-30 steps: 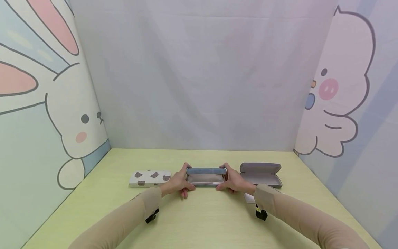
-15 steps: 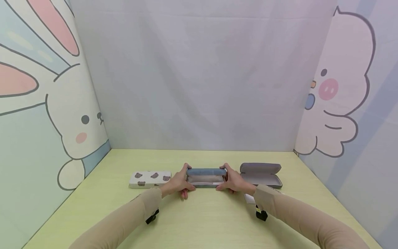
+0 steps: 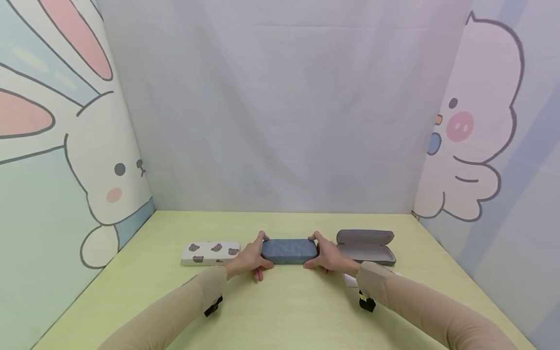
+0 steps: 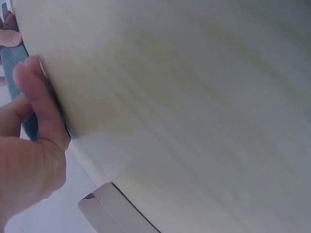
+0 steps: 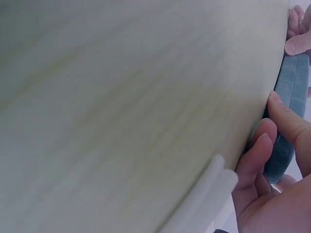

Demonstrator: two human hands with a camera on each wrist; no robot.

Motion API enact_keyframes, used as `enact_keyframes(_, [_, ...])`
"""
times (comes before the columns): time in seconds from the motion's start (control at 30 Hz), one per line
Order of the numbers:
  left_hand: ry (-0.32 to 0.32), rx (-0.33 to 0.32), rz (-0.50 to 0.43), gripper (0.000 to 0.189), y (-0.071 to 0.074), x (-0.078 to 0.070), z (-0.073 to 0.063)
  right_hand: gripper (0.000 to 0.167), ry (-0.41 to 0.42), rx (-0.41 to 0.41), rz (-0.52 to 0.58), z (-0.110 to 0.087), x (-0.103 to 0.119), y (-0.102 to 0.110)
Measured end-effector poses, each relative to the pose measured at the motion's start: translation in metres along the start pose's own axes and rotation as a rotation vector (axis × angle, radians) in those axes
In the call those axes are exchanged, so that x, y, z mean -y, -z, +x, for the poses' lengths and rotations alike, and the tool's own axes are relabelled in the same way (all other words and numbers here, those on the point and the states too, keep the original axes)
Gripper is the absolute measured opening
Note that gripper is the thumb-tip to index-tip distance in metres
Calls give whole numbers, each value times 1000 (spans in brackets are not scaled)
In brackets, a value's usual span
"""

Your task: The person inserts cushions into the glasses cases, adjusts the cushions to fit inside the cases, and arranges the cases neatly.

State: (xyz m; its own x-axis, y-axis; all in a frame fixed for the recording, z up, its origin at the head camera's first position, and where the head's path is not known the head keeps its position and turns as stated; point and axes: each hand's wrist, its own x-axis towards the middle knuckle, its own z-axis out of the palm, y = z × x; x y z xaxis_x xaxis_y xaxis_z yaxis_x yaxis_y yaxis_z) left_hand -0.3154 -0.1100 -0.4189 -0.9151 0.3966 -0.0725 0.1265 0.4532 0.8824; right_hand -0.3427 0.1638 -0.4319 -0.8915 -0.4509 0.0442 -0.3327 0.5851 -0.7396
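A blue glasses case [image 3: 289, 251] lies on the table in the middle of the head view, its lid down. My left hand [image 3: 251, 255] grips its left end, thumb at the front and fingertips at the back corner. At the opposite end my right hand [image 3: 330, 254] holds it the same way. In the right wrist view the blue side of the case [image 5: 295, 80] shows between both hands. Only part of the case [image 4: 12, 73] appears past my fingers in the left wrist view.
Left of my left hand lies a white case with brown bear prints [image 3: 211, 253]. A grey glasses case [image 3: 366, 237] stands with its lid up on the right. Under my right wrist is a white item [image 3: 350, 281], partly hidden by the sleeve.
The blue case's lid was raised, showing the pale inside, in both earlier frames; now it is down. Both hands have stayed at the case's ends.
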Motion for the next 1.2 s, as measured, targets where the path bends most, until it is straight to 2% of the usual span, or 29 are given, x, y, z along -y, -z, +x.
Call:
enact_keyframes(0.1, [13,-2,49,70,1,-2,0,77,8,15,-10,-3,5,4])
enact_keyframes(0.27, [78,16,264,91,8,-19,-1,84,-34,8,42,-15,13,28])
enact_keyframes(0.33, [51,29,316,95,10,-32,-1,79,-49,-13,99,-23,16,45])
enact_keyframes(0.37, [30,43,299,94,10,-38,-1,75,-54,-19,138,-27,16,54])
enact_keyframes(0.43, [-16,96,184,88,5,-50,0,69,-56,-31,206,-39,14,71])
enact_keyframes(0.5, [-48,188,-17,80,-7,-59,3,65,-53,-18,274,-53,9,87])
enact_keyframes(0.6, [5,365,-341,69,-34,-66,7,63,-63,23,361,-74,-6,103])
enact_keyframes(0.7, [87,491,-549,63,-66,-70,13,62,-70,80,418,-93,-24,114])
enact_keyframes(0.77, [141,529,-624,62,-84,-70,16,59,-87,115,447,-103,-37,118])
enact_keyframes(0.9, [214,549,-689,60,-112,-73,22,59,-148,164,476,-122,-61,126])
enact_keyframes(1.03, [257,546,-719,58,-127,-76,27,58,-191,195,462,-140,-79,133])
enact_keyframes(1.2, [279,519,-726,60,-138,-77,32,52,-214,195,437,-156,-92,139])
